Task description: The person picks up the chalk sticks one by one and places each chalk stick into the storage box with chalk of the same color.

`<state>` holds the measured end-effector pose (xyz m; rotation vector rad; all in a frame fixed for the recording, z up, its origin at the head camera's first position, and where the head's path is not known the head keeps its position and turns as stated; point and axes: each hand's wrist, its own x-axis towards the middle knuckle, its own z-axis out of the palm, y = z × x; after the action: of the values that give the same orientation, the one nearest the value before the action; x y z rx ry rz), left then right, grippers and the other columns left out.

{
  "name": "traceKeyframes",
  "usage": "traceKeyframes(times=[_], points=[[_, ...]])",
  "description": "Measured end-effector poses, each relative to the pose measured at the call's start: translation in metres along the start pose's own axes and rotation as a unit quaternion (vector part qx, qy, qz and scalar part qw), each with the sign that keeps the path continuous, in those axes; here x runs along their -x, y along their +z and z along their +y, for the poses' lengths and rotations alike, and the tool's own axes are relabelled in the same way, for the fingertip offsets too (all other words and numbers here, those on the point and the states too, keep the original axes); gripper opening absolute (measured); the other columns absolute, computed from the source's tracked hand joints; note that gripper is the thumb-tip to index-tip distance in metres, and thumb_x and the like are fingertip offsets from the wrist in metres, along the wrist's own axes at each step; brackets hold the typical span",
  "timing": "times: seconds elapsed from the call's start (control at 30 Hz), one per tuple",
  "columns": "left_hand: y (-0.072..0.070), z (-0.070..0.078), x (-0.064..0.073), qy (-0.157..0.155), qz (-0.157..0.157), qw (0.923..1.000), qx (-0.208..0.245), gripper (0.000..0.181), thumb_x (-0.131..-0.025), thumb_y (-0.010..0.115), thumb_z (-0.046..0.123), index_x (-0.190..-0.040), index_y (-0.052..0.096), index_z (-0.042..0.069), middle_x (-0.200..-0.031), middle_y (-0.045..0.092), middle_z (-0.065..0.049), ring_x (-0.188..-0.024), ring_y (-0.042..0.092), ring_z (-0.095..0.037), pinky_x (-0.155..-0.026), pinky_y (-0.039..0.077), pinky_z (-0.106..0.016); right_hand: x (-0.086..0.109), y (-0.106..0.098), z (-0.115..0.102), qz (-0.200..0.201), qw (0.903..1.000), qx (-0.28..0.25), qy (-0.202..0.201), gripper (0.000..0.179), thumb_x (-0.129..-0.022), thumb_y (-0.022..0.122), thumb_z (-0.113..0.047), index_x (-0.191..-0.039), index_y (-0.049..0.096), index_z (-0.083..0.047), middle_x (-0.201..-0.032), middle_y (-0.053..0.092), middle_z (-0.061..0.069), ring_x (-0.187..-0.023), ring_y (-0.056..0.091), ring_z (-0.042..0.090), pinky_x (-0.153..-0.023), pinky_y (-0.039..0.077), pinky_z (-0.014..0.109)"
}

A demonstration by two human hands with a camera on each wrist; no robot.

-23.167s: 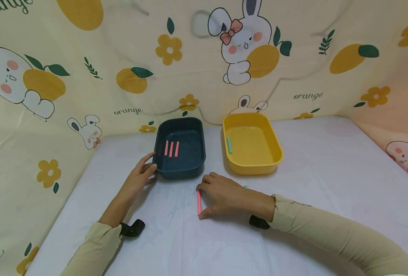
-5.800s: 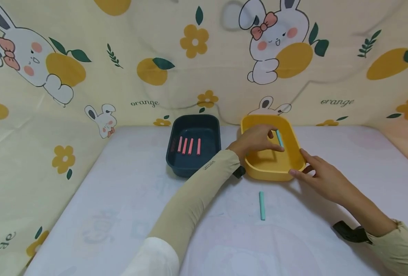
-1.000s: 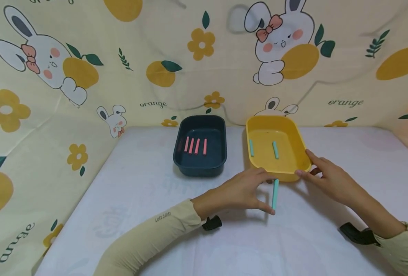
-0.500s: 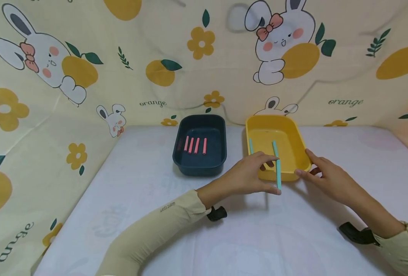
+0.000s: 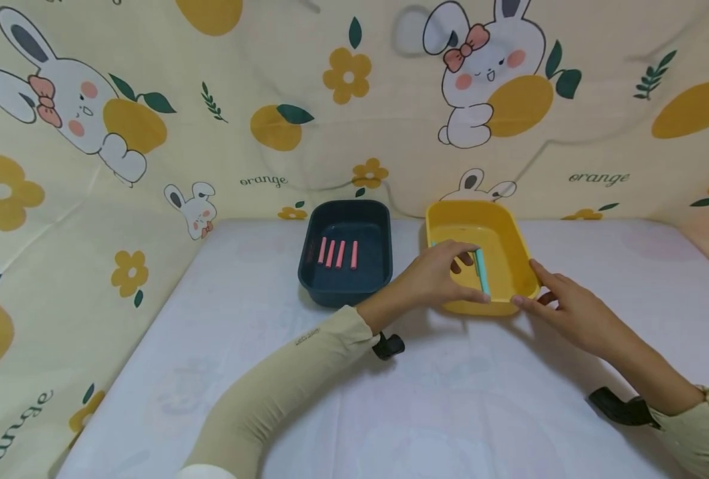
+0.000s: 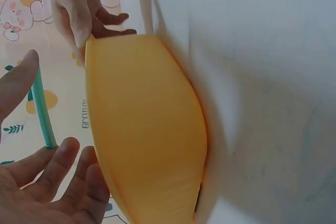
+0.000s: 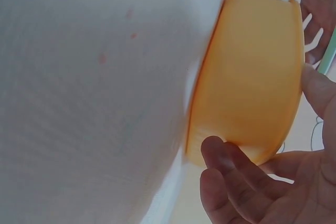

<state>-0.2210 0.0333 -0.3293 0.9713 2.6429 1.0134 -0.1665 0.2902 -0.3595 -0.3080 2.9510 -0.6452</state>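
In the head view my left hand (image 5: 429, 279) pinches a teal chalk stick (image 5: 482, 273) lengthwise between thumb and fingertip, over the front part of the yellow box (image 5: 474, 308). The left wrist view shows that chalk (image 6: 43, 108) held above the rim, its other fingers loosely bent beside the box. My right hand (image 5: 576, 313) grips the box's front right corner, thumb at the rim and fingers against the side, as the right wrist view also shows. One teal chalk inside the box barely shows at its left wall; another is mostly hidden behind the held one.
Left of the yellow box stands a dark blue box (image 5: 345, 297) with several pink chalk sticks (image 5: 339, 255) lying side by side. Both boxes stand near the back of the white-covered table (image 5: 426, 412). A patterned cloth (image 5: 306, 60) hangs behind them.
Earlier, pink chalk was placed in the blue box and teal chalk in the yellow one. Over the last second my left hand has lifted another teal chalk from the table over the yellow box.
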Motion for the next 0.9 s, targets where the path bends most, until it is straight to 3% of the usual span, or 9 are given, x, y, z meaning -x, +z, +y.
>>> traceKeyframes(times=[0.2, 0.4, 0.57, 0.73, 0.9], points=[[-0.005, -0.007, -0.009, -0.027, 0.007, 0.9994, 0.020, 0.084, -0.077, 0.085, 0.043, -0.147, 0.047, 0.015, -0.128, 0.062, -0.003, -0.111, 0.062, -0.018, -0.083, 0.051, -0.013, -0.005, 0.001, -0.002, -0.005, 1.0000, -0.002, -0.003, 0.090, -0.098, 0.054, -0.054, -0.158, 0.014, 0.000, -0.123, 0.057, 0.029, -0.098, 0.062, 0.033, -0.070, 0.055, 0.035], [-0.006, -0.011, -0.018, -0.054, 0.012, 0.9982, 0.022, 0.086, -0.077, 0.084, 0.046, -0.148, 0.044, 0.019, -0.126, 0.063, 0.003, -0.108, 0.060, -0.011, -0.083, 0.052, -0.013, -0.009, 0.000, -0.003, -0.005, 0.9999, 0.001, -0.012, 0.090, -0.098, 0.055, -0.053, -0.157, 0.015, 0.002, -0.123, 0.058, 0.028, -0.097, 0.063, 0.031, -0.068, 0.053, 0.032], [-0.006, -0.011, -0.026, -0.052, 0.009, 0.9984, 0.016, 0.086, -0.078, 0.083, 0.044, -0.150, 0.043, 0.019, -0.128, 0.064, 0.001, -0.108, 0.061, -0.013, -0.081, 0.051, -0.012, -0.009, 0.000, -0.004, -0.003, 0.9999, 0.000, -0.014, 0.089, -0.098, 0.055, -0.052, -0.157, 0.016, 0.003, -0.121, 0.059, 0.028, -0.098, 0.063, 0.032, -0.067, 0.051, 0.030], [-0.004, -0.010, -0.035, -0.047, 0.014, 0.9987, 0.016, 0.085, -0.077, 0.084, 0.045, -0.148, 0.046, 0.018, -0.121, 0.066, 0.006, -0.102, 0.061, -0.009, -0.078, 0.050, -0.010, -0.006, 0.000, -0.003, -0.006, 0.9999, 0.004, -0.012, 0.089, -0.099, 0.054, -0.052, -0.156, 0.015, 0.004, -0.121, 0.059, 0.029, -0.098, 0.064, 0.032, -0.067, 0.051, 0.030], [-0.003, -0.009, -0.045, -0.030, -0.003, 0.9995, -0.004, 0.086, -0.078, 0.082, 0.048, -0.149, 0.045, 0.018, -0.122, 0.066, 0.005, -0.099, 0.060, -0.006, -0.077, 0.049, -0.009, -0.003, 0.000, 0.000, -0.002, 0.9999, 0.005, -0.016, 0.088, -0.099, 0.055, -0.049, -0.156, 0.014, 0.005, -0.121, 0.058, 0.030, -0.097, 0.064, 0.032, -0.065, 0.051, 0.029]])
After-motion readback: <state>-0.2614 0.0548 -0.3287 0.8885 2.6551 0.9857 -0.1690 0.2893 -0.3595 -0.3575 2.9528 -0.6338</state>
